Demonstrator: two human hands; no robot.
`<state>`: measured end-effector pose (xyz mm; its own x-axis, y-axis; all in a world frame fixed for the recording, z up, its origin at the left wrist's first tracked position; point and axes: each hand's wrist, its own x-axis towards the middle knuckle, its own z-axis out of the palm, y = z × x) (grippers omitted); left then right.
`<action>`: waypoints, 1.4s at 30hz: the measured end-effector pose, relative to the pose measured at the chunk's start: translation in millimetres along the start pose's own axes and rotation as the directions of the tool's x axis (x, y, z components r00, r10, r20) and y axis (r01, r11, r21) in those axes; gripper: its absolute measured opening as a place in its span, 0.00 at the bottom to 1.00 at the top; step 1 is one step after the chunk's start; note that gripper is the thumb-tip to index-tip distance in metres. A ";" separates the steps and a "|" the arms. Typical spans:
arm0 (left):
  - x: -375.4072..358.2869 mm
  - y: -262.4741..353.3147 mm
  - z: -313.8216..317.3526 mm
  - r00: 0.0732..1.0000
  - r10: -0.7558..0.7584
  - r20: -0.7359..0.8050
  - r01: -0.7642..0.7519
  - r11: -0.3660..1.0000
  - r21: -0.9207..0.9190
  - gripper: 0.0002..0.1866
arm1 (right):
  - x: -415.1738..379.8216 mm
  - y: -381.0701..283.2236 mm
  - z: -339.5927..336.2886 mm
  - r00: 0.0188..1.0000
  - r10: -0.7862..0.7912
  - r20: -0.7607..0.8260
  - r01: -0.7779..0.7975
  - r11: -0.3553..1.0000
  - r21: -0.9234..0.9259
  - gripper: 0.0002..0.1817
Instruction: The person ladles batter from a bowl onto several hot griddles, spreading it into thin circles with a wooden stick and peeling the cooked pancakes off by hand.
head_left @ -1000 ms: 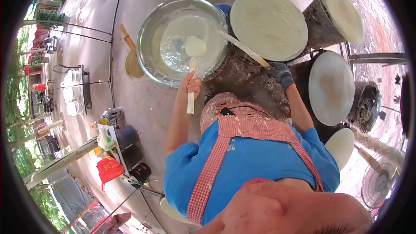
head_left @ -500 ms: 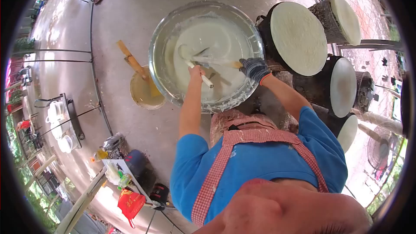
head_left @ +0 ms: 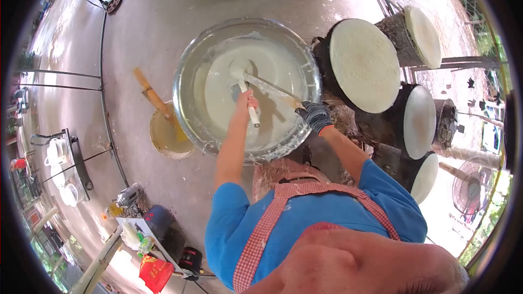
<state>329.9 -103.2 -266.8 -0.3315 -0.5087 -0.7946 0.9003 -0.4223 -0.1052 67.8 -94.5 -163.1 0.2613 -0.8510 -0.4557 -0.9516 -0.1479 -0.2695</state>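
Note:
A wide metal basin [head_left: 188, 125] holds a thick white batter [head_left: 218, 79]. Over it, my bare left hand [head_left: 247, 103] grips the white handle of a ladle [head_left: 251, 113], whose bowl end is coated in batter. My right hand [head_left: 315, 116], in a dark striped glove, is closed around the wooden end of a long flat stick [head_left: 275, 91] near the basin's right rim. White batter covers much of that stick, and its far end meets the ladle in this view. Shadows of both tools fall on the batter.
Several round, pale-topped griddles [head_left: 365, 65] stand on dark drums at the right. A bucket [head_left: 158, 136] with wooden-handled tools [head_left: 151, 93] sits left of the basin. Lower left are a small table [head_left: 163, 242] with a red bag [head_left: 155, 273] and a rack of white containers [head_left: 62, 166].
The stick has swung from nearly level to a slant, its far end now against the ladle. The ladle has shifted toward the basin's far side. The whole view has shifted slightly.

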 end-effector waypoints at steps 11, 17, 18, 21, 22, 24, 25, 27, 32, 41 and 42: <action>-356.7 -93.5 193.9 0.780 0.310 0.544 -0.527 0.795 0.302 0.08 | -83.8 14.0 -213.9 0.571 -0.318 -0.757 0.540 0.840 0.054 0.21; -454.9 -131.0 243.1 0.297 0.648 0.701 -0.914 -0.019 0.406 0.10 | -121.8 -7.9 -290.4 0.495 -0.229 -0.838 0.620 0.768 0.157 0.22; -447.9 -126.2 230.4 0.280 0.695 0.662 -0.897 -0.056 0.439 0.11 | -118.6 -3.0 -273.6 0.509 -0.284 -0.813 0.726 0.648 0.228 0.22; -396.0 -134.7 161.3 0.495 0.744 0.450 -0.778 0.148 0.611 0.06 | -90.5 32.2 -159.7 0.703 -0.352 -0.618 0.696 0.520 0.495 0.25; -369.3 -125.0 120.7 0.740 0.494 0.457 -0.673 0.532 0.514 0.05 | -103.2 42.1 -128.5 0.760 -0.395 -0.516 0.643 0.575 0.506 0.25; -346.5 -127.3 83.3 0.882 0.148 0.447 -0.353 0.836 0.419 0.03 | -113.7 79.6 -54.0 0.924 -0.282 -0.259 0.376 0.536 0.756 0.22; -341.5 -141.9 80.1 0.942 0.055 0.332 -0.111 0.982 0.152 0.02 | -127.3 98.3 -37.5 0.933 -0.270 -0.238 0.360 0.700 0.616 0.21; -349.3 -155.1 70.7 0.975 -0.100 0.197 0.132 0.979 -0.155 0.03 | -176.0 109.3 -33.2 0.956 -0.220 -0.192 0.287 0.829 0.480 0.20; -334.9 -156.1 87.8 0.752 -0.095 0.653 -0.338 0.794 0.505 0.08 | -254.6 110.7 -77.3 0.849 -0.057 -0.525 0.475 0.518 0.712 0.17; -205.2 -270.6 126.9 0.805 -0.566 0.176 0.515 0.815 0.264 0.18 | -378.6 194.6 52.9 0.877 0.356 -0.322 -0.111 0.803 0.585 0.21; -187.3 -292.5 127.3 0.773 -0.622 0.124 0.587 0.776 0.229 0.18 | -399.2 213.1 80.5 0.827 0.425 -0.368 -0.087 0.744 0.662 0.21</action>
<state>92.8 20.2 -11.0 -0.8510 -0.2238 -0.4751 0.4397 -0.7984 -0.4115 -226.3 254.2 -106.9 -0.2480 -0.9521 -0.1789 -0.6236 0.2982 -0.7226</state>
